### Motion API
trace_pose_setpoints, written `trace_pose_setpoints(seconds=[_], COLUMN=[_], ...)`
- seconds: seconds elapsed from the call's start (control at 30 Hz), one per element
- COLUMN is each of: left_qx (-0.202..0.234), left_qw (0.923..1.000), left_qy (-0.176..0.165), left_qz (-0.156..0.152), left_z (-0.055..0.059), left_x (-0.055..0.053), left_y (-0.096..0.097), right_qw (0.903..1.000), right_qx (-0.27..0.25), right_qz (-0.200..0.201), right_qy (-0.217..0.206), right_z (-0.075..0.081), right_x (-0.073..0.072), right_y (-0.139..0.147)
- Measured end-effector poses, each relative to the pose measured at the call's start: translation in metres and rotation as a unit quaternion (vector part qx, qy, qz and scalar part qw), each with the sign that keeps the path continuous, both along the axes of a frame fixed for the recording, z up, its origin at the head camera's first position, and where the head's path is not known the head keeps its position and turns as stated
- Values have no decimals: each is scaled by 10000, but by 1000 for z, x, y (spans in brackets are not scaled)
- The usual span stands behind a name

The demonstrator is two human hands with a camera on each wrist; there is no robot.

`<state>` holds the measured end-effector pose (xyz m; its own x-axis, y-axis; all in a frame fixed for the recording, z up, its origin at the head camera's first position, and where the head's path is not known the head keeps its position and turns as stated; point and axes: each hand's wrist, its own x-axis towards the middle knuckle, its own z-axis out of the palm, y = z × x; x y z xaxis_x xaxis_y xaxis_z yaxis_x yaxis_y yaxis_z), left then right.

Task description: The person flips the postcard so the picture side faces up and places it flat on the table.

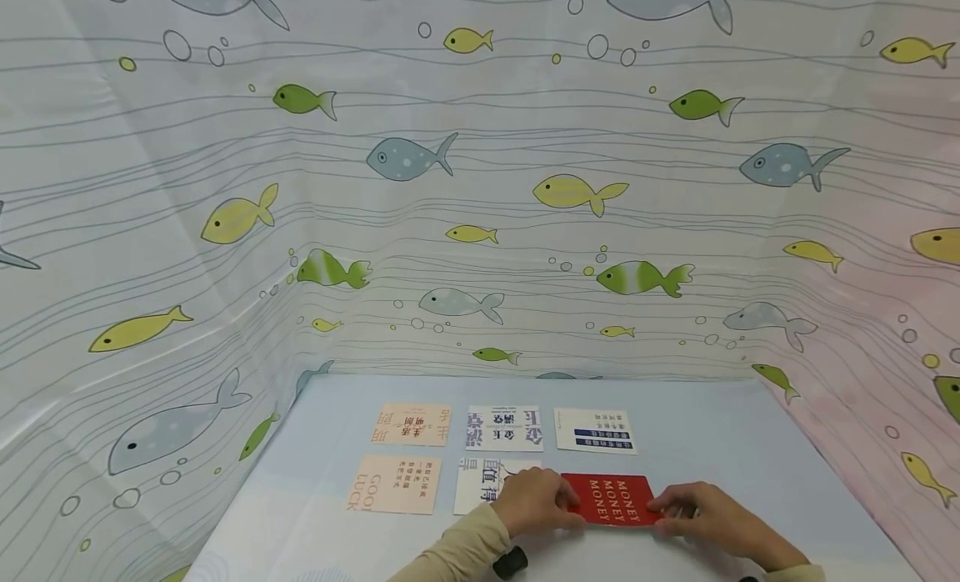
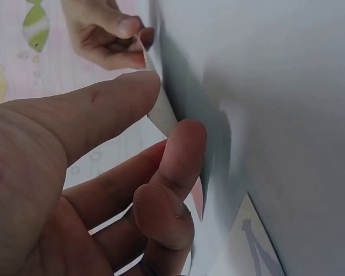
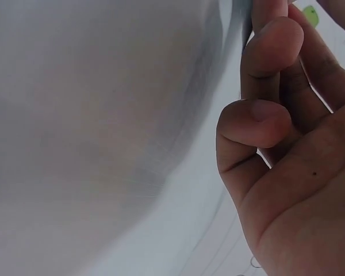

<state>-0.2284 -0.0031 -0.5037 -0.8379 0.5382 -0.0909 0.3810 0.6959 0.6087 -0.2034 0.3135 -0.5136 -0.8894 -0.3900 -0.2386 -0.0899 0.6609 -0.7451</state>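
Note:
A red card printed with "MONEY" in several lines is held between both hands, low over the table. My left hand pinches its left edge between thumb and fingers. At the opposite edge, my right hand grips with thumb and fingertips. The left wrist view catches the card's pale side tilted off the surface. Little of the card shows in the right wrist view, where curled fingers fill the right side. Just left of the red card, a white card with large characters is partly covered by my left hand.
On the pale blue table lie a peach "GOOD LUCK" card, another peach card, a white card with violet print and one with navy bars. A fish-patterned curtain surrounds the back and sides.

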Motion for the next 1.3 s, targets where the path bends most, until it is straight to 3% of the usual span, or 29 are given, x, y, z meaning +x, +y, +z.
trace_pose_setpoints(seconds=[0.9,1.3], left_qx=[11,-74], left_qw=[9991,9997], left_qy=[-371,118], left_qz=[222,192], left_z=[-4,-9], left_x=[-16,-19], left_y=[6,8], right_qw=[9998,9996], right_qx=[0,90], right_qz=[-42,-262], right_qy=[172,92], right_z=[-10,-9], right_x=[-10,-11], right_y=[1,-3])
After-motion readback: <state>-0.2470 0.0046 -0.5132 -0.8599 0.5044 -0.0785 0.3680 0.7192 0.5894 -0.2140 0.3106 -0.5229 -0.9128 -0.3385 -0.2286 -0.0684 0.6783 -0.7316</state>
